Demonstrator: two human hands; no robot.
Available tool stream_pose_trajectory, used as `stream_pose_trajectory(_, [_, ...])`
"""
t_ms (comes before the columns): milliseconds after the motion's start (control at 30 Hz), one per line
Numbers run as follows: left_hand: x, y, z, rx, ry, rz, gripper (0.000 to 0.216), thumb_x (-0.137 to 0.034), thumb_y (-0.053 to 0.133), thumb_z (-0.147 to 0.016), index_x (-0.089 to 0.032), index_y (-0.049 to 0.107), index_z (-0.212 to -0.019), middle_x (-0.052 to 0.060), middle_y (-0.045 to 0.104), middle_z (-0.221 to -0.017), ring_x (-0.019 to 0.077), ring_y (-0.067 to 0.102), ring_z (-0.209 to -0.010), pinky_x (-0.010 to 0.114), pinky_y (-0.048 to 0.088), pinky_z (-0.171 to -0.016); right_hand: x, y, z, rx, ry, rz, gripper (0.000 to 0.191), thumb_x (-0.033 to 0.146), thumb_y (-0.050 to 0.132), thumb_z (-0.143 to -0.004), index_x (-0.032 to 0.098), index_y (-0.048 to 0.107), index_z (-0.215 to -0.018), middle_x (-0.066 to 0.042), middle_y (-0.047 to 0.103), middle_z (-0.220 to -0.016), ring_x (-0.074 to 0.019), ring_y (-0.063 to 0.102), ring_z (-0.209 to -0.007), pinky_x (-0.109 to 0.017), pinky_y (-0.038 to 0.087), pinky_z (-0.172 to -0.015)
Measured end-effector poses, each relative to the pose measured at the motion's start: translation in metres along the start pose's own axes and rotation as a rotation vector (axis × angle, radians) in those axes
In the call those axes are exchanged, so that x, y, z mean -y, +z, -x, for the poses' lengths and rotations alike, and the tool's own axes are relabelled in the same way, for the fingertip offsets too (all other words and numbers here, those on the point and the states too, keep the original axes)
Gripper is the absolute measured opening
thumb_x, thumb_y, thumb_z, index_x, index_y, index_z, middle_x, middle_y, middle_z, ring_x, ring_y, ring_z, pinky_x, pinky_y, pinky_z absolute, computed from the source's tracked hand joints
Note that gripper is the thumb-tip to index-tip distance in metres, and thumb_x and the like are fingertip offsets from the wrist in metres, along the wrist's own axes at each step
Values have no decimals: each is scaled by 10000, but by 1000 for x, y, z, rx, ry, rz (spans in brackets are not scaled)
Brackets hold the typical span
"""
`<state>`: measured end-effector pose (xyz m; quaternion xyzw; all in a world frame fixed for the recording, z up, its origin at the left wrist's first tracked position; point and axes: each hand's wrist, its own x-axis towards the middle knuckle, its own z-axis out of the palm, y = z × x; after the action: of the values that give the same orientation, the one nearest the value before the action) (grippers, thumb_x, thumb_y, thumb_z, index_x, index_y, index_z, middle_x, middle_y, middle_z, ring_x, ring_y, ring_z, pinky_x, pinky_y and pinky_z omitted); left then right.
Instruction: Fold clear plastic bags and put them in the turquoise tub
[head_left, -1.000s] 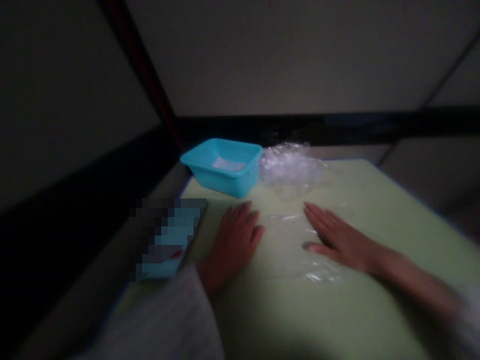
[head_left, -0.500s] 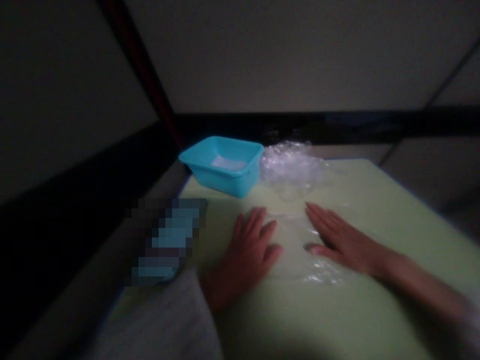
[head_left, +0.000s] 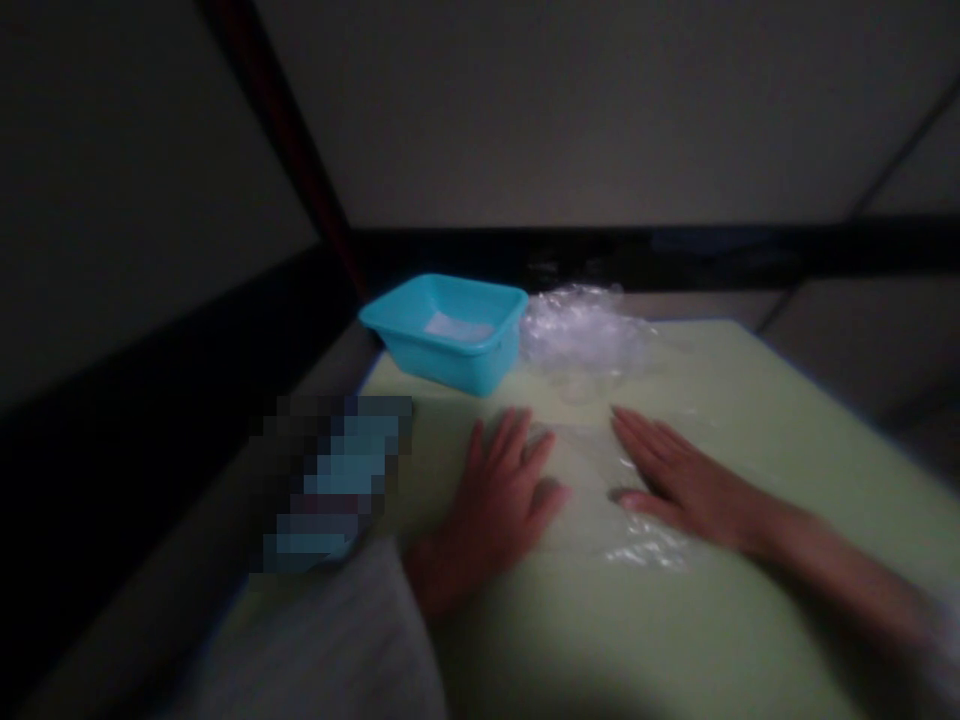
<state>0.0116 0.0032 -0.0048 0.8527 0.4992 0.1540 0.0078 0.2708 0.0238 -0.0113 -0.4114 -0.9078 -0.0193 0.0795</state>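
A clear plastic bag [head_left: 589, 500] lies flat on the pale green table, with shiny creases along its near edge. My left hand [head_left: 506, 495] rests palm down over the bag's left side, fingers spread. Across from it, my right hand [head_left: 671, 480] lies flat on the bag's right part, its fingers straight and close together, the thumb apart. Neither hand grips anything. The see-through film makes the bag's exact outline hard to follow.
Behind the hands stands a turquoise plastic basin [head_left: 465, 360] with something white [head_left: 457, 327] inside. A crumpled heap of clear plastic [head_left: 589, 330] sits beside it. At the left table [head_left: 600, 640] edge lies a pixelated bluish object [head_left: 345, 480]. Walls enclose the back and left.
My left hand has shifted very slightly forward on the bag. The right hand, the basin and the plastic heap look the same.
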Motion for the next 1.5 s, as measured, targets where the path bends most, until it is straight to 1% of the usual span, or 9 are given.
stream_pose_trajectory(133, [-1, -4, 0, -32, -10, -8, 454, -410, 433, -914, -178, 476, -1301, 154, 319, -1472, 308, 213, -1383, 571, 154, -1100, 1, -4, 1, 35, 10, -16, 801, 618, 308, -894, 150, 27, -1480, -164, 186, -1500, -288, 176, -1375, -491, 260, -1095])
stream_pose_trajectory(300, [0, -5, 0, 3, -49, -69, 390, -376, 419, -926, -154, 534, -1225, 150, 383, -1439, 317, 257, -1366, 589, 169, -1089, 0, -3, 0, 32, 27, -20, 801, 623, 302, -893, 133, 59, -1479, -174, 186, -1495, -288, 167, -1376, -499, 247, -1094])
stream_pose_trajectory(433, [1, -3, 0, -20, -35, -102, 392, -381, 412, -929, -131, 550, -1197, 165, 397, -1425, 316, 254, -1367, 581, 146, -1100, 0, -2, 0, 36, 35, -18, 812, 628, 296, -892, 106, 81, -1475, -189, 176, -1494, -288, 160, -1378, -488, 239, -1098])
stream_pose_trajectory(600, [-1, 1, -1, 6, -23, -57, 411, -380, 423, -924, -188, 489, -1281, 143, 351, -1457, 300, 227, -1380, 565, 174, -1097, 0, -2, 0, 41, 29, -9, 811, 629, 294, -890, 90, 113, -1470, -194, 181, -1494, -296, 166, -1377, -490, 236, -1099])
stream_pose_trajectory(733, [-1, 2, -4, 25, -24, -37, 440, -406, 419, -923, -223, 455, -1322, 131, 301, -1485, 306, 188, -1392, 565, 169, -1098, 1, -3, 0, 44, 18, -16, 803, 621, 297, -894, 104, 93, -1474, -183, 182, -1496, -300, 172, -1375, -498, 241, -1097])
stream_pose_trajectory(933, [0, 3, -5, 29, -46, -71, 466, -445, 376, -931, -198, 469, -1315, 142, 307, -1481, 319, 190, -1389, 571, 171, -1093, 1, -1, 0, 31, 15, -18, 808, 627, 292, -892, 113, 71, -1476, -180, 185, -1497, -299, 172, -1376, -493, 245, -1098])
stream_pose_trajectory(1200, [4, 3, -2, 19, -93, -127, 471, -436, 378, -933, -180, 467, -1318, 149, 332, -1468, 330, 216, -1380, 580, 187, -1085, 2, -1, 0, 42, 20, 0, 820, 624, 294, -893, 102, 48, -1476, -199, 176, -1491, -298, 161, -1377, -498, 243, -1096])
stream_pose_trajectory(1367, [8, -4, 0, -6, -98, -166, 415, -406, 411, -923, -156, 538, -1230, 153, 386, -1436, 335, 264, -1362, 599, 195, -1076, 2, -4, -1, 52, 9, -6, 816, 620, 286, -897, 104, 31, -1476, -207, 156, -1489, -294, 160, -1376, -499, 252, -1092])
stream_pose_trajectory(1500, [14, -13, -2, -86, -124, -224, 325, -358, 428, -917, -127, 624, -1034, 170, 454, -1381, 337, 313, -1337, 599, 167, -1086, 1, -2, 0, 26, 5, -25, 810, 618, 295, -897, 134, 1, -1477, -180, 152, -1497, -296, 171, -1373, -490, 255, -1097])
